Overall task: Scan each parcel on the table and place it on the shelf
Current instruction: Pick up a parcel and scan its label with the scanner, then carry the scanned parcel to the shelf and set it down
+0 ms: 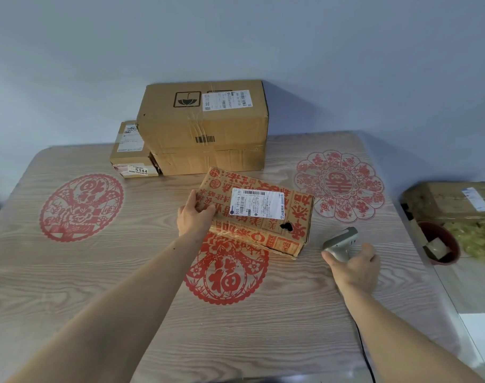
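Both arms reached forward over the tabletop (103, 272). The left hand (193, 217) gripped the left end of the red-printed parcel (259, 214), thumb on top, tilting it so its white label (256, 203) faced up; the parcel sat near the tabletop's middle. The right hand (354, 268) curled around the grey scanner (341, 241) just right of the parcel. A large box (205, 128) and a small box (130, 150) stood at the far edge.

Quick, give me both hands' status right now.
Left hand: grips the near-left corner of the red-printed parcel.
Right hand: holds the grey scanner by its handle.
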